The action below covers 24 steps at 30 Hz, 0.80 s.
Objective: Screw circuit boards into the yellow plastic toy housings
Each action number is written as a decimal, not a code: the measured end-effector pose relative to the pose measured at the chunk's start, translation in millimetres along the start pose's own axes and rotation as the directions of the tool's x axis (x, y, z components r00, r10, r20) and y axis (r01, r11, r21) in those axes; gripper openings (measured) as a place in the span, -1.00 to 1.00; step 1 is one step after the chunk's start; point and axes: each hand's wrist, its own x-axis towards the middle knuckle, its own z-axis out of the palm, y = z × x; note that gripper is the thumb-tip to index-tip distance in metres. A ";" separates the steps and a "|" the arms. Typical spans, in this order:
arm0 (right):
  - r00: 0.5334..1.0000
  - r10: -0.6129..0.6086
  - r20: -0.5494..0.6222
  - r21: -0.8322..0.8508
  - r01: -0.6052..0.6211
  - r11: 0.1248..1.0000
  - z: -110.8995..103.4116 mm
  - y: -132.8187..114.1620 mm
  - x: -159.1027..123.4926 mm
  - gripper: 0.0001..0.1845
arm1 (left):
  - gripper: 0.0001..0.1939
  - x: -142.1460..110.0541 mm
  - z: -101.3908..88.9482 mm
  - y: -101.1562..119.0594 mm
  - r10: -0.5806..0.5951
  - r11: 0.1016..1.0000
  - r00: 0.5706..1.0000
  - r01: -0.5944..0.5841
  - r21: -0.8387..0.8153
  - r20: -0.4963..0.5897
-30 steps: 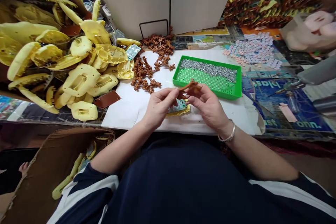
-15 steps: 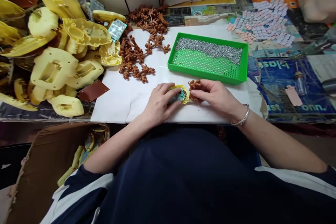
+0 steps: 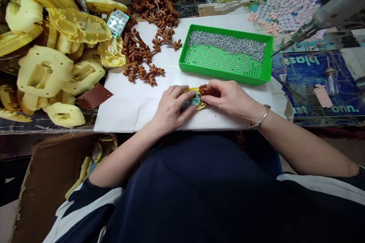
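On the white sheet in front of me lies a yellow plastic shell [image 3: 200, 106] with a green circuit board [image 3: 197, 98] in it. My left hand [image 3: 173, 107] grips its left side, fingers curled over the far edge and thumb along the near one, hiding much of it. Between the thumb and fingers of my right hand [image 3: 228, 97] is a brown plastic piece [image 3: 203, 90] with knobbly ends. That piece rests against the right end of the shell, partly covered by my fingers.
A green tray [image 3: 225, 76] of small screws stands beyond my hands. Brown plastic pieces [image 3: 142, 57] and yellow shells [image 3: 42, 70] are heaped to the left. A power screwdriver [image 3: 310, 30] hangs at the right, before pale small parts [image 3: 293, 7]. A cardboard box [image 3: 42, 174] sits below left.
My right hand has moved the brown piece left, from beside the shell onto its right end. A screwdriver has swung into clear view at the right. The camera view has shifted slightly.
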 end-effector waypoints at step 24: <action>0.996 0.069 -0.056 0.306 -0.049 0.951 2.4 5.2 5.3 -0.80 | -0.62 -0.1 -1.6 -3.1 0.002 0.999 0.999 0.000 -0.042 0.051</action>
